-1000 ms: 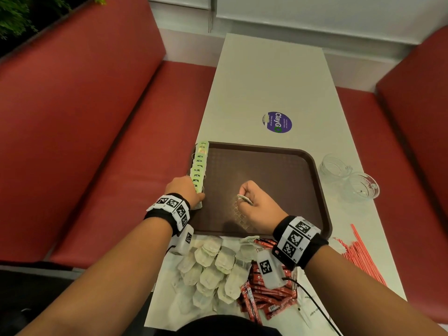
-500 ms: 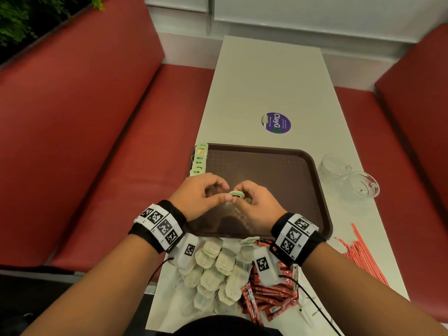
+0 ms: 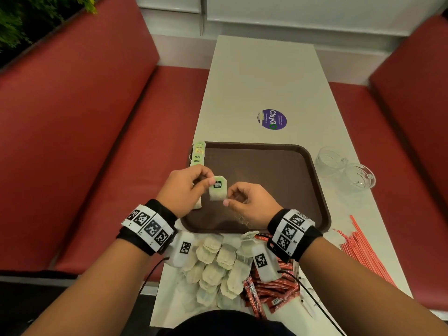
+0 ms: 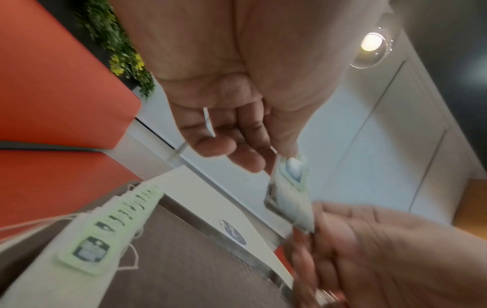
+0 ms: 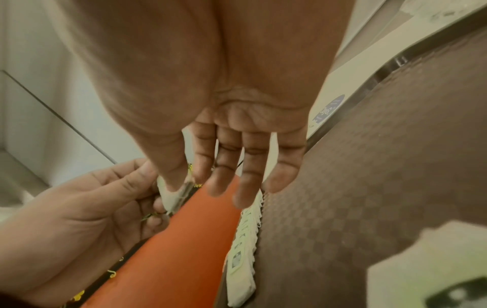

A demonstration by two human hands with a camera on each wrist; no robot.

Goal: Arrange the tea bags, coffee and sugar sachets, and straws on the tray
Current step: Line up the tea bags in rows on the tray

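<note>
- We are only partway done. A neat row of white paper tea bags with green tags [image 3: 199,154] lies along the left edge of the dark brown plastic tray [image 3: 266,170], and the rest of the tray floor looks bare.
- We hold one more white tea bag with a green and black tag [image 3: 218,189] in the air above the tray. Our left hand [image 3: 184,187] pinches its top and our right hand [image 3: 247,202] pinches its lower corner.
- A loose heap of white tea bags [image 3: 215,265] still waits on the white table [image 3: 261,81], just in front of the tray.
- The small red sachets [image 3: 269,292] lie beside that heap. We think they come later.
- The thin red and white straws [image 3: 361,246] lie on the table right of the tray, not yet moved.
- Two clear plastic cups [image 3: 346,168] sit on the table near the tray's right side. We cannot see anything in them.
</note>
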